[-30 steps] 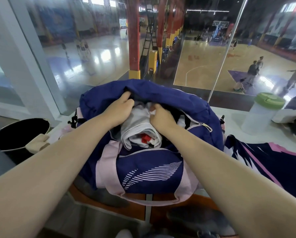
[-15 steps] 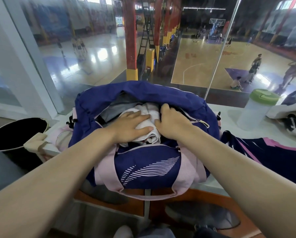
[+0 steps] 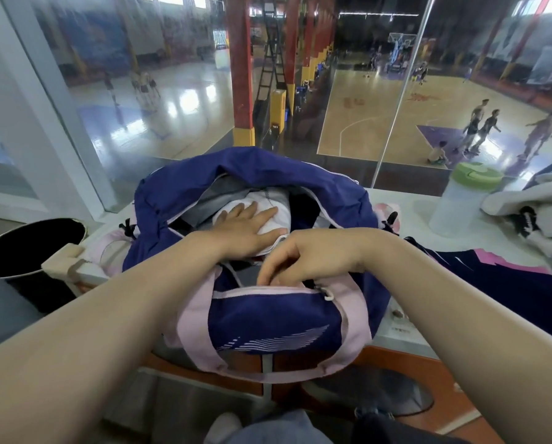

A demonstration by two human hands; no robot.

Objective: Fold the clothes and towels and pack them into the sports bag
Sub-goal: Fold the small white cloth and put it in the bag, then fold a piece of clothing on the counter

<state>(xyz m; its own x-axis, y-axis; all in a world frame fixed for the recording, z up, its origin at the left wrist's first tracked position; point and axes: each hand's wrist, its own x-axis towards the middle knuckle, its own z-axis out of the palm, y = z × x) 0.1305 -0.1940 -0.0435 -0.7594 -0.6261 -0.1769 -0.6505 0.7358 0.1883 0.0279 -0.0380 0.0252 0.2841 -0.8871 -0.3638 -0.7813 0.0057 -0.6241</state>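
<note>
Sports bag (image 3: 268,318): interior mostly hidden under the raised navy flap and both hands; depth and lower contents cannot be told.
White folded garment (image 3: 276,208): near half covered by the left hand (image 3: 246,227); kind of garment unclear.
Right hand (image 3: 310,261): fingertips curl down at the front zip edge; whether they pinch anything cannot be told.
Black bin (image 3: 28,248): cut off at the left edge.
Navy and pink garment (image 3: 492,277): runs off the right edge.
White towel (image 3: 531,197): cut by the right edge.
Bottle (image 3: 460,200): contents indistinct.
</note>
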